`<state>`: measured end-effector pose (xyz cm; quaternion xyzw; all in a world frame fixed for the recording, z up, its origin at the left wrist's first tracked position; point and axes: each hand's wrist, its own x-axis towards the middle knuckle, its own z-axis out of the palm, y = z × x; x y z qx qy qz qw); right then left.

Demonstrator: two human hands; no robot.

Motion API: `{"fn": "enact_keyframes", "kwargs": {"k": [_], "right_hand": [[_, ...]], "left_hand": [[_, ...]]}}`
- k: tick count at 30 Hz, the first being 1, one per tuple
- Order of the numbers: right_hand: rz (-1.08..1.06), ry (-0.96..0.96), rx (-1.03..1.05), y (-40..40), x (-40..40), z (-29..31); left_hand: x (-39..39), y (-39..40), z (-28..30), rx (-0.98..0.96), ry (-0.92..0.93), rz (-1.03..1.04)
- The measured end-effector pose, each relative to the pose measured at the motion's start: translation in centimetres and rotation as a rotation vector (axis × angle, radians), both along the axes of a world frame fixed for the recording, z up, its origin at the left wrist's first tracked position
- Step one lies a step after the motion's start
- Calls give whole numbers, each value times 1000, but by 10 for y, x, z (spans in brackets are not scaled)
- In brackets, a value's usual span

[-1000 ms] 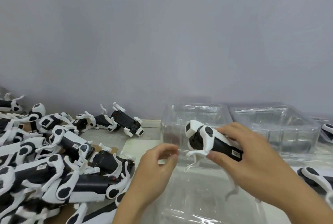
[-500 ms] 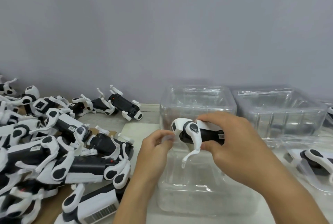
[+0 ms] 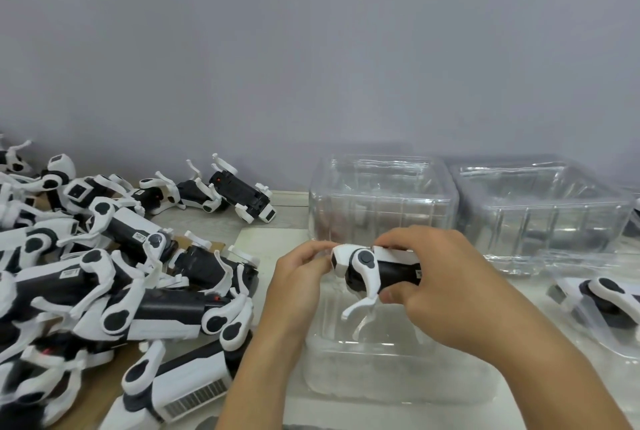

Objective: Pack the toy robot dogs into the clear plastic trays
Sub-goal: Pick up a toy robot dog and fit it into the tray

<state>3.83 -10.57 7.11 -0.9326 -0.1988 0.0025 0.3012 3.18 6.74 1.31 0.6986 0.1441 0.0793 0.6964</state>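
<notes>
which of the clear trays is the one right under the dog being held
The near clear tray, directly below the held dog and both hands. The two other trays stand farther back by the wall.

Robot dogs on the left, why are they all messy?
The robot dogs lie jumbled on their sides and backs, legs tangled, waiting for packing. Nothing looks broken. Both hands hold one dog above a clear tray.

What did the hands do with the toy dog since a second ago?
The right hand brought the toy dog lower and nearer, over the front clear tray. The left hand, which was apart from the dog, now touches its head with the fingertips. The right hand kept gripping the body throughout. The pile of dogs on the left and the empty trays behind stayed put.
</notes>
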Motion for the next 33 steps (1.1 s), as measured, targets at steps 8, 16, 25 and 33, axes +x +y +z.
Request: {"fn": "enact_keyframes", "kwargs": {"k": [8,16,25,33], "right_hand": [[-4,-1,-4,6,1,-9],[26,-89,-53,7,3,-16],[32,-97,146,4,9,-25],[43,-98,151,2,11,-27]], "left_hand": [[2,2,-3,-50,-12,28],[-1,1,-2,-87,-25,-127],[0,-1,-3,-72,12,-67],[-1,-2,-3,-71,-27,-55]]}}
